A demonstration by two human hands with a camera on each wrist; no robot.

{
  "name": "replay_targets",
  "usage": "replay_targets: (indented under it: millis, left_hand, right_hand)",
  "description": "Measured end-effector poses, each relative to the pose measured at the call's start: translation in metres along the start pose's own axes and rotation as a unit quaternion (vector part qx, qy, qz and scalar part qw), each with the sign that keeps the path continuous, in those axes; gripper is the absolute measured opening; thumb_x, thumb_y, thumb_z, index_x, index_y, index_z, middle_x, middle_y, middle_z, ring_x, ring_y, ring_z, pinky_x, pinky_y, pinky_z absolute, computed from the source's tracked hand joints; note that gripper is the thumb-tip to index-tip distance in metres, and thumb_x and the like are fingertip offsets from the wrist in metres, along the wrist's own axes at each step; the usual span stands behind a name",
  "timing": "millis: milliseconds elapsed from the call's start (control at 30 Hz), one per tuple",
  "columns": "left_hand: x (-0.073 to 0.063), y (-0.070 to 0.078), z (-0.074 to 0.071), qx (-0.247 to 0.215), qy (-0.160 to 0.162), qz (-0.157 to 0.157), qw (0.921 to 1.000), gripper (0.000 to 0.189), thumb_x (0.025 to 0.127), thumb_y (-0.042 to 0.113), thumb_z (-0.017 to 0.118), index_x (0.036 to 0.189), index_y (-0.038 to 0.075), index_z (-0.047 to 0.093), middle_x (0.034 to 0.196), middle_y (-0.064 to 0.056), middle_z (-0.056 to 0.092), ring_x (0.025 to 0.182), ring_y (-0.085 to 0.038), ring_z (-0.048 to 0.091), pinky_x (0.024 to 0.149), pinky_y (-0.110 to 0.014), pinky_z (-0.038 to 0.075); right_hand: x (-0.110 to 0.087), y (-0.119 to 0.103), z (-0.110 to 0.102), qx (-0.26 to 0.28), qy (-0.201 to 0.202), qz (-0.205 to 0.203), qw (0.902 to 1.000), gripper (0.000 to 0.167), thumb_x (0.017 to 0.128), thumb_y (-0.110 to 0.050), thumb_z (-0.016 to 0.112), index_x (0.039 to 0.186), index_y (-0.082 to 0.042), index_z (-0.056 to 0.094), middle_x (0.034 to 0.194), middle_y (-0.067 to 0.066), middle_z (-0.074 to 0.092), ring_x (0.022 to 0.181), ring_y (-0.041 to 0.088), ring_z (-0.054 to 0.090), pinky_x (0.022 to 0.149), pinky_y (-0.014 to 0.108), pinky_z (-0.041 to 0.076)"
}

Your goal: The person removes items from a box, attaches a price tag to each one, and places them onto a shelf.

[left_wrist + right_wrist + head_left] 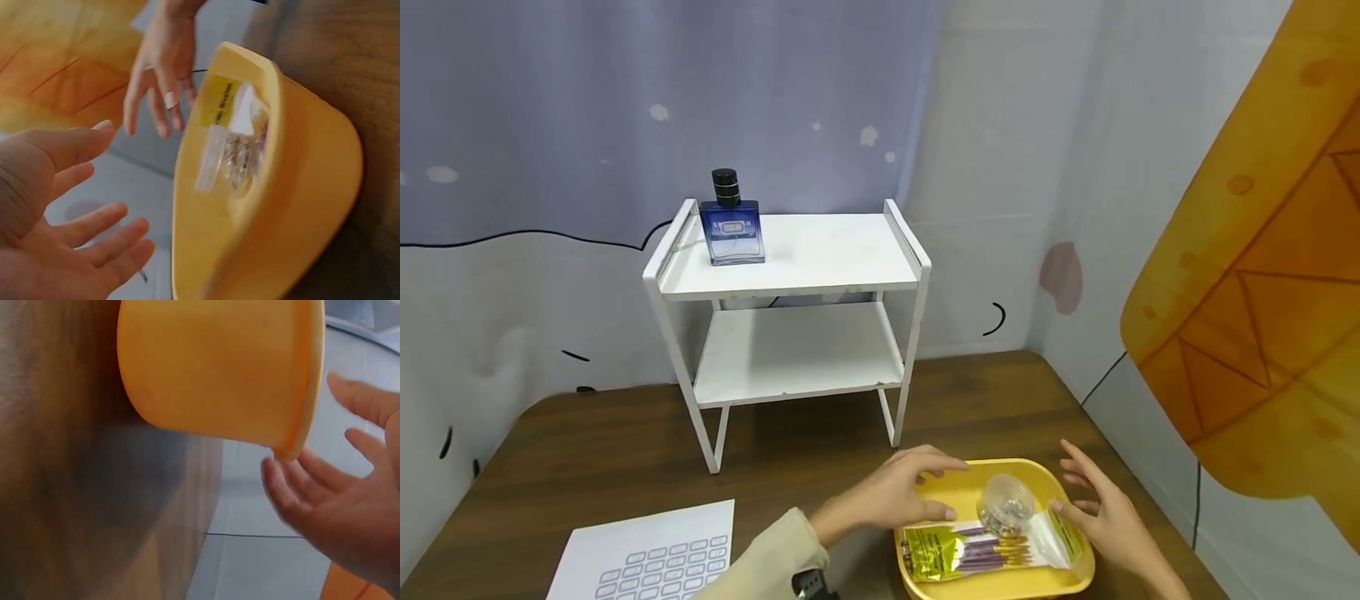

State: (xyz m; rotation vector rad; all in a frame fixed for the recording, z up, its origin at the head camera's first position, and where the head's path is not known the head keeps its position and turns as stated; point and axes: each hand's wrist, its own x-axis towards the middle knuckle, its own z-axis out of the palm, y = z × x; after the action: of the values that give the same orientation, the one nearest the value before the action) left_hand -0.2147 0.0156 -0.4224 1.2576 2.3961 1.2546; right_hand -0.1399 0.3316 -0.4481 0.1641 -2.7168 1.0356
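Note:
A yellow plastic basin point(1000, 587) stands on the table. Inside lie a clear packet of slim purple-and-gold sticks point(977, 552) with a yellow-green label, and a small clear round tub point(1006, 502) holding tiny shiny bits. Over the basin's left rim hovers my left hand point(906, 490), its fingers relaxed and holding nothing. In the left wrist view, that hand's fingers point(103, 234) are spread beside the basin. Opposite, my right hand point(1099, 510) is at the right rim with loose, apart fingers. Its fingertips point(275, 478) come right up to the rim in the right wrist view.
A white two-tier shelf point(801, 350) stands at the back of the wooden table point(820, 433), with a blue perfume bottle point(733, 229) on its top left. A white sheet with printed boxes point(647, 554) lies at the front left. Patterned curtains point(805, 100) hang behind.

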Motion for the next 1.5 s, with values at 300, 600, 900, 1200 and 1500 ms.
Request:
replay_targets:
  millis: [300, 600, 900, 1200, 1500]
  left_hand:
    - [0.052, 0.021, 0.031, 0.165, -0.084, -0.013, 0.9827, 0.06, 0.074, 0.025, 0.087, 0.131, 0.026, 0.066, 0.13, 0.0, 0.061, 0.118, -0.012, 0.057, 0.094, -0.03, 0.049]
    - [0.072, 0.031, 0.057, 0.18, -0.118, -0.027, 0.9762, 0.058, 0.077, 0.028, 0.086, 0.131, 0.024, 0.066, 0.126, 0.004, 0.061, 0.112, -0.007, 0.056, 0.091, -0.021, 0.049]
    - [0.083, 0.029, 0.075, 0.257, -0.105, -0.051, 0.9594, 0.062, 0.077, 0.029, 0.086, 0.135, 0.032, 0.062, 0.138, 0.004, 0.055, 0.114, -0.014, 0.056, 0.093, -0.023, 0.049]
    - [0.085, 0.025, 0.088, 0.301, -0.103, -0.044, 0.9469, 0.074, 0.07, 0.04, 0.09, 0.137, 0.037, 0.059, 0.132, 0.005, 0.059, 0.101, -0.011, 0.049, 0.081, -0.02, 0.042]
    - [0.085, 0.021, 0.093, 0.278, -0.107, -0.061, 0.9526, 0.079, 0.066, 0.045, 0.091, 0.137, 0.041, 0.058, 0.122, 0.007, 0.055, 0.094, -0.008, 0.04, 0.075, -0.021, 0.034]
  right_hand:
    - [-0.01, 0.016, 0.009, 0.084, -0.094, 0.027, 0.9916, 0.084, 0.086, -0.01, 0.076, 0.154, 0.004, 0.027, 0.141, 0.038, 0.045, 0.114, 0.045, 0.06, 0.078, 0.028, 0.059]
    - [-0.019, 0.032, 0.009, 0.135, -0.146, 0.051, 0.9787, 0.087, 0.09, -0.011, 0.072, 0.157, 0.003, 0.018, 0.151, 0.046, 0.021, 0.117, 0.053, 0.056, 0.07, 0.028, 0.06]
    - [-0.015, 0.035, 0.011, 0.158, -0.14, 0.019, 0.9773, 0.082, 0.089, 0.003, 0.067, 0.155, 0.007, 0.019, 0.147, 0.048, 0.026, 0.12, 0.049, 0.052, 0.078, 0.03, 0.06]
    - [-0.017, 0.034, 0.009, 0.169, -0.139, 0.054, 0.9743, 0.082, 0.086, 0.014, 0.061, 0.156, 0.003, 0.019, 0.152, 0.045, 0.019, 0.126, 0.06, 0.044, 0.076, 0.031, 0.06]
    - [-0.018, 0.035, 0.009, 0.167, -0.139, 0.047, 0.9751, 0.084, 0.086, 0.013, 0.061, 0.157, 0.003, 0.018, 0.155, 0.043, 0.016, 0.129, 0.058, 0.04, 0.08, 0.031, 0.059]
